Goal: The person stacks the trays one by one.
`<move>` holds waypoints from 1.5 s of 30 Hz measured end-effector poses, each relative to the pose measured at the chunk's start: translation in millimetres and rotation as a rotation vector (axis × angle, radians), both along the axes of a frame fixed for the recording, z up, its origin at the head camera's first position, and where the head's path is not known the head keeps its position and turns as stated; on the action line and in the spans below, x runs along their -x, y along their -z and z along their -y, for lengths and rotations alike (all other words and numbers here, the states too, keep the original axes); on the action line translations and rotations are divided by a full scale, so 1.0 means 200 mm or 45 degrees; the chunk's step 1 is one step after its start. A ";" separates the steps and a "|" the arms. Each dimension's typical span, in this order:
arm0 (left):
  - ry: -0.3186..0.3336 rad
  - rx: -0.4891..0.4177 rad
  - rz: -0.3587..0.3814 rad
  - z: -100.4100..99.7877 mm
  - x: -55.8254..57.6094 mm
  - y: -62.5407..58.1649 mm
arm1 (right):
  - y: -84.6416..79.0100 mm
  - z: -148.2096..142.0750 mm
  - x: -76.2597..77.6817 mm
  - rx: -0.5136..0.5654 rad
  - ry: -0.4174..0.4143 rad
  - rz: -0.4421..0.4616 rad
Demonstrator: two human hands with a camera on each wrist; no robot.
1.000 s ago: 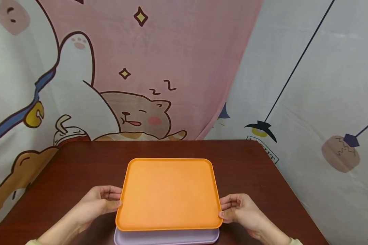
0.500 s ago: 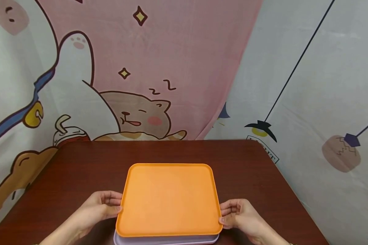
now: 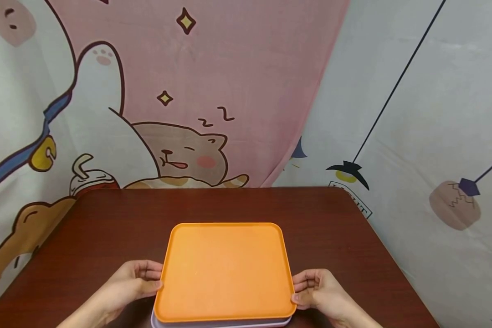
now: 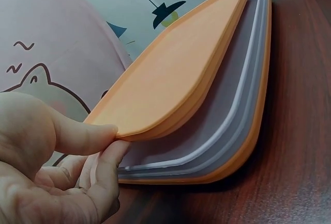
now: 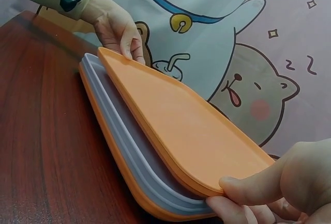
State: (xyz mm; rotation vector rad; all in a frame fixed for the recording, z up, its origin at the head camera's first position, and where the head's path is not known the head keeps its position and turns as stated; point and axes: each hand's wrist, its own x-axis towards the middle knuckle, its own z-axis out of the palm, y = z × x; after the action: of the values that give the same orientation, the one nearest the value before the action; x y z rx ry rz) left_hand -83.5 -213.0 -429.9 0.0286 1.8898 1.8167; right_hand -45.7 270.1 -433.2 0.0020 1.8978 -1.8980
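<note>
An orange rectangular tray (image 3: 225, 271) is held by both hands over a stack of trays. My left hand (image 3: 127, 284) pinches its left edge, thumb on top of the rim and fingers below. On the opposite edge, my right hand (image 3: 317, 291) grips the rim the same way. Under it lies a lavender-grey tray (image 4: 235, 115), with more grey rims below. Another orange tray (image 5: 111, 141) forms the bottom of the stack. Both wrist views show the held tray tilted, a gap between it and the grey tray.
The stack stands on a dark reddish-brown wooden table (image 3: 127, 218). Behind and beside the table hangs a cloth (image 3: 246, 68) printed with cartoon animals.
The orange tray has come down and nearer to me, with both hands on it. It now covers more of the lavender-grey tray beneath.
</note>
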 end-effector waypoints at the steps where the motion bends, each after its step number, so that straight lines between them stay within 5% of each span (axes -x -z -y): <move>1: 0.002 -0.002 -0.001 0.00 0.00 0.00 | 0.00 0.00 0.00 -0.002 0.002 0.003; 21: 0.020 0.043 -0.007 0.03 -0.03 0.06 | 0.04 0.00 -0.02 0.001 -0.021 0.041; 45: 0.063 0.132 -0.021 0.06 -0.02 0.04 | 0.05 0.01 -0.02 -0.021 -0.044 -0.005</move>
State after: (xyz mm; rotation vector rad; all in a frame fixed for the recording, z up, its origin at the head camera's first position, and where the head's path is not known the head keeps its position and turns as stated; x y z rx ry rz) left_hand -78.6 -225.5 -438.9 0.0541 1.9744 1.6890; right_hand -40.8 268.6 -443.5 -0.0295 1.9034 -1.8609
